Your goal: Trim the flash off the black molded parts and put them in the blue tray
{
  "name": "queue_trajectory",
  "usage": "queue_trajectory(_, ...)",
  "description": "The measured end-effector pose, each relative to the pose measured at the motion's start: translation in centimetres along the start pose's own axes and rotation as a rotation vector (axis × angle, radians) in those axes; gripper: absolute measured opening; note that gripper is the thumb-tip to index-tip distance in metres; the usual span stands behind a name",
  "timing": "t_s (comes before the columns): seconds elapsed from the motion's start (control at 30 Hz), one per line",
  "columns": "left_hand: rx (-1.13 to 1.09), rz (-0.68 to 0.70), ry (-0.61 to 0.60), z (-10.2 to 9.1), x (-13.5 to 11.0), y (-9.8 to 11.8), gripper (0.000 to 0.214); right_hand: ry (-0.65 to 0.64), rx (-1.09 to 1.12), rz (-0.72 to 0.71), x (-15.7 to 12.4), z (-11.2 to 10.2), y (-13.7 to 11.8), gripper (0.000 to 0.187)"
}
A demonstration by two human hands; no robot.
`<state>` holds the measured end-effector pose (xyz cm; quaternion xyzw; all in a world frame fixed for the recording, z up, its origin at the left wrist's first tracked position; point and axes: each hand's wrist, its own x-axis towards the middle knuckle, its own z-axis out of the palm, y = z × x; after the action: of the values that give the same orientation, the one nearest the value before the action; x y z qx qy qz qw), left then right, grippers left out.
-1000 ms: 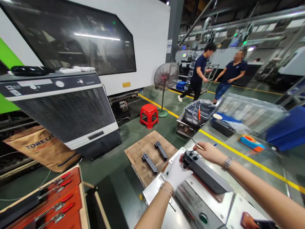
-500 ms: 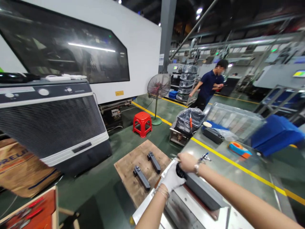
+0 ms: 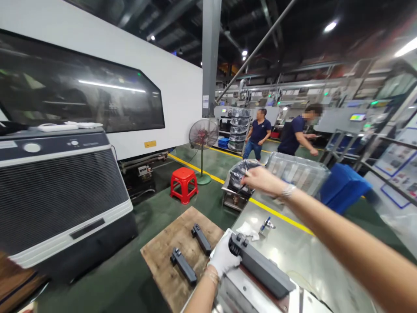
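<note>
My left hand (image 3: 225,257), in a white glove, is closed round the near-left end of a long dark grey plastic part (image 3: 262,267). The part lies on a metal fixture (image 3: 243,287) with a brown layer beneath it. My bare right hand (image 3: 262,180) is raised above the steel table, fingers pinched together. Something thin and dark seems to stick out from them, too small to name. Two similar grey parts, one nearer (image 3: 184,266) and one farther (image 3: 202,239), lie on a wooden board (image 3: 163,256) left of the fixture.
A white cloth (image 3: 248,230) and a small blue-and-metal tool (image 3: 267,224) lie on the steel table (image 3: 286,243). Beyond are a bagged bin (image 3: 236,176), a clear plastic-covered stack (image 3: 296,169), a red stool (image 3: 184,184) and a fan (image 3: 203,134). Two people stand farther back.
My right hand has lifted off the end of the grey part and moved up and away from my left hand. The view has tilted up and swung right. A second person shows clearly.
</note>
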<state>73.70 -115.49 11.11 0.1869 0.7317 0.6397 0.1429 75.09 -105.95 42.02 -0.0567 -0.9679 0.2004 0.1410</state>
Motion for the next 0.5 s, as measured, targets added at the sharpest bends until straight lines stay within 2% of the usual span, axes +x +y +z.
queue_trajectory(0.07, -0.063, -0.012, 0.019, -0.6, -0.5, 0.2, 0.078, -0.200, -0.030, -0.041, -2.4, -1.1, 0.1, 0.014)
queue_trajectory(0.1, -0.104, -0.028, 0.050, -1.2, -1.2, 0.0, 0.088, -0.287, -0.030, -0.051, -4.3, -0.5, 0.6, 0.016)
queue_trajectory(0.13, -0.143, -0.043, 0.097, -2.0, -2.1, -0.7, 0.096, -0.372, -0.023, -0.053, -6.7, 1.0, 1.3, 0.019)
queue_trajectory(0.2, -0.199, -0.113, 0.257, -4.4, -5.6, -2.7, 0.092, -0.601, -0.007, -0.031, -12.5, 6.2, 3.2, 0.022)
queue_trajectory(0.27, -0.221, -0.220, 0.456, -6.9, -11.1, -5.1, 0.068, -0.828, -0.017, 0.033, -18.9, 13.2, 5.1, 0.025)
queue_trajectory(0.3, -0.218, -0.290, 0.556, -8.0, -14.4, -6.1, 0.057, -0.901, -0.054, 0.083, -21.8, 16.8, 5.9, 0.020)
queue_trajectory(0.37, -0.187, -0.431, 0.725, -9.5, -21.2, -7.8, 0.041, -0.943, -0.111, 0.162, -26.0, 23.4, 7.1, 0.006)
queue_trajectory(0.4, -0.172, -0.489, 0.776, -9.8, -24.4, -8.3, 0.039, -0.941, -0.128, 0.203, -27.3, 26.1, 7.5, 0.009)
queue_trajectory(0.43, -0.158, -0.542, 0.816, -9.8, -27.4, -8.7, 0.037, -0.931, -0.135, 0.242, -28.2, 28.3, 7.8, 0.016)
queue_trajectory(0.5, -0.138, -0.614, 0.851, -9.2, -31.8, -8.9, 0.036, -0.896, -0.114, 0.321, -29.2, 30.9, 8.2, 0.027)
